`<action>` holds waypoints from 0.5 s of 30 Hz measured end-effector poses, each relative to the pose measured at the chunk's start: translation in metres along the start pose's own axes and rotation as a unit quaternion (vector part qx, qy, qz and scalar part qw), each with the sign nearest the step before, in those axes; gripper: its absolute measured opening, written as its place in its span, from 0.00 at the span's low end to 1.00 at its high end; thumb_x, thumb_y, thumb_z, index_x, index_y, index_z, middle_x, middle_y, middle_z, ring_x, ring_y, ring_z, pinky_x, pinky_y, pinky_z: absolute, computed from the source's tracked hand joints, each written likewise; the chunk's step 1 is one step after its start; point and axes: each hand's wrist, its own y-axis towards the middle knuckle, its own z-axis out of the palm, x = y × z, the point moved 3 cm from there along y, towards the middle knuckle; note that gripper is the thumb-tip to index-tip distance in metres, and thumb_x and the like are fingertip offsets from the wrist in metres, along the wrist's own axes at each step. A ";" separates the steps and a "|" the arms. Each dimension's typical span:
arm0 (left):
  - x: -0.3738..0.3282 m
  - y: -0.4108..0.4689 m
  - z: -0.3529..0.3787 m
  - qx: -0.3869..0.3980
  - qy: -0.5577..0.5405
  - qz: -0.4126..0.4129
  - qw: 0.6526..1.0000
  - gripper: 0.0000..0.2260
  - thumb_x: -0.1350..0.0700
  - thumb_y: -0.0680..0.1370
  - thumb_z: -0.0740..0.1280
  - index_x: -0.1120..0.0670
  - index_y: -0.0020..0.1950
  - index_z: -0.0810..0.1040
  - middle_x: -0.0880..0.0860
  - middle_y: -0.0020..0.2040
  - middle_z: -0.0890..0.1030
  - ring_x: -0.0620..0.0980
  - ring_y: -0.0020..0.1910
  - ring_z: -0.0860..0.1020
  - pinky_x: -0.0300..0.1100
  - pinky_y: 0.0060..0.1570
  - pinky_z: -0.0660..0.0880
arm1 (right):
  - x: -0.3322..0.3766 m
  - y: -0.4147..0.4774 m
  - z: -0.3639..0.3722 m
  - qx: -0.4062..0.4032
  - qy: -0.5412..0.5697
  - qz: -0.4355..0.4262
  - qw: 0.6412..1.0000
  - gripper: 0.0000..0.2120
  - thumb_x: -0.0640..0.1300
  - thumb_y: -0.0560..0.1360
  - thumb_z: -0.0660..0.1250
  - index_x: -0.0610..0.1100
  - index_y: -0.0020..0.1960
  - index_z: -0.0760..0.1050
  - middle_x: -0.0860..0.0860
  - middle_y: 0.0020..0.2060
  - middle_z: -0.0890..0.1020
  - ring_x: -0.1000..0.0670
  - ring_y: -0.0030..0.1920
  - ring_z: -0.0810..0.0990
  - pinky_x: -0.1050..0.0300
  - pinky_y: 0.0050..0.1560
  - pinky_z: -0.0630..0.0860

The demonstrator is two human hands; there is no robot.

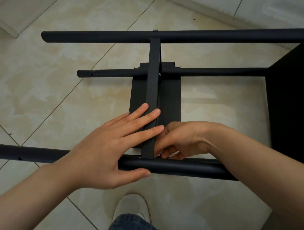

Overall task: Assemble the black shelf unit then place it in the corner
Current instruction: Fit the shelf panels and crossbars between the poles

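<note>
Shelf unit (173, 35) looks stiff and lightish, best held by its tubes (179, 167); left hand (111, 148) presses flat-open, right hand (180, 139) curls, can't tell what its grip holds.

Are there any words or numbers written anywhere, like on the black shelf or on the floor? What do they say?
None: no words, numbers, labels or signs can be read anywhere in this picture.
The black poles, the black shelf board, the floor tiles and the white shoe all look plain.
</note>
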 end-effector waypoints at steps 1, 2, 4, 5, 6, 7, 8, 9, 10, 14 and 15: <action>0.000 0.000 0.000 -0.001 0.000 0.000 1.000 0.36 0.36 0.77 0.66 0.49 0.81 0.62 0.47 0.83 0.56 0.50 0.82 0.51 0.51 0.79 0.59 | 0.000 0.002 0.001 -0.003 -0.005 0.000 1.000 0.04 0.40 0.75 0.70 0.44 0.43 0.83 0.50 0.40 0.84 0.53 0.40 0.79 0.57 0.52 0.75; 0.000 0.000 0.000 -0.001 0.000 0.000 1.000 0.36 0.36 0.77 0.66 0.49 0.81 0.62 0.47 0.83 0.56 0.49 0.82 0.51 0.50 0.78 0.58 | 0.000 0.002 0.002 -0.003 -0.007 -0.001 1.000 0.03 0.40 0.76 0.70 0.43 0.46 0.83 0.49 0.42 0.84 0.53 0.41 0.79 0.56 0.52 0.75; 0.000 0.000 0.000 -0.001 0.002 0.000 1.000 0.36 0.36 0.77 0.66 0.49 0.81 0.62 0.47 0.83 0.56 0.50 0.82 0.51 0.52 0.78 0.59 | -0.001 0.002 0.001 0.009 0.001 -0.005 1.000 0.04 0.40 0.76 0.70 0.43 0.50 0.82 0.49 0.45 0.84 0.53 0.42 0.80 0.56 0.53 0.76; 0.000 0.000 0.000 -0.002 0.003 0.000 1.000 0.36 0.36 0.77 0.65 0.48 0.81 0.62 0.47 0.83 0.56 0.50 0.82 0.51 0.53 0.78 0.60 | -0.001 0.000 0.000 0.018 0.005 -0.007 1.000 0.04 0.40 0.77 0.70 0.43 0.50 0.83 0.49 0.45 0.84 0.53 0.42 0.80 0.57 0.52 0.76; 0.000 0.000 0.000 -0.001 0.002 0.000 1.000 0.36 0.36 0.77 0.66 0.48 0.81 0.62 0.47 0.83 0.56 0.50 0.82 0.51 0.55 0.77 0.61 | -0.001 -0.001 -0.002 0.027 0.005 -0.010 1.000 0.04 0.40 0.77 0.70 0.44 0.49 0.83 0.49 0.44 0.84 0.54 0.42 0.80 0.58 0.52 0.76; -0.001 0.000 0.000 -0.001 0.000 0.000 1.000 0.36 0.36 0.77 0.66 0.49 0.81 0.62 0.47 0.83 0.56 0.50 0.82 0.51 0.55 0.77 0.62 | -0.001 -0.002 -0.003 0.031 0.005 -0.012 0.999 0.04 0.40 0.76 0.70 0.45 0.46 0.84 0.50 0.43 0.84 0.54 0.42 0.81 0.59 0.51 0.76; -0.001 0.000 0.000 -0.001 -0.001 0.001 1.000 0.35 0.36 0.77 0.66 0.49 0.81 0.63 0.47 0.83 0.56 0.50 0.82 0.52 0.56 0.76 0.62 | -0.001 -0.002 -0.004 0.030 0.002 -0.013 0.999 0.06 0.39 0.76 0.70 0.45 0.43 0.85 0.51 0.41 0.84 0.55 0.41 0.81 0.60 0.50 0.76; 0.000 0.000 0.000 -0.001 -0.001 0.000 1.000 0.35 0.36 0.77 0.66 0.49 0.81 0.63 0.47 0.83 0.56 0.50 0.82 0.52 0.56 0.76 0.62 | -0.001 -0.002 -0.004 0.027 -0.002 -0.016 0.999 0.08 0.39 0.76 0.70 0.46 0.41 0.85 0.51 0.39 0.84 0.55 0.40 0.81 0.60 0.49 0.76; 0.000 0.000 0.000 -0.001 0.000 -0.001 1.000 0.35 0.36 0.77 0.66 0.49 0.81 0.63 0.47 0.83 0.56 0.50 0.82 0.52 0.56 0.76 0.62 | 0.000 -0.001 -0.003 0.026 -0.005 -0.018 0.999 0.10 0.39 0.76 0.70 0.47 0.39 0.85 0.51 0.39 0.84 0.55 0.40 0.81 0.61 0.48 0.76; 0.000 0.000 0.000 -0.001 0.000 0.000 1.000 0.36 0.36 0.77 0.66 0.48 0.81 0.62 0.47 0.83 0.56 0.50 0.82 0.52 0.56 0.76 0.61 | 0.000 0.002 0.000 0.017 -0.012 -0.011 1.000 0.08 0.39 0.77 0.69 0.39 0.55 0.82 0.47 0.48 0.84 0.51 0.47 0.82 0.55 0.56 0.77; 0.000 0.000 0.000 -0.001 0.001 0.001 1.000 0.36 0.36 0.77 0.66 0.48 0.81 0.62 0.47 0.83 0.56 0.50 0.82 0.52 0.56 0.76 0.61 | 0.000 0.002 0.000 0.012 -0.010 -0.009 1.000 0.11 0.39 0.77 0.69 0.37 0.58 0.80 0.46 0.49 0.84 0.50 0.48 0.81 0.54 0.57 0.76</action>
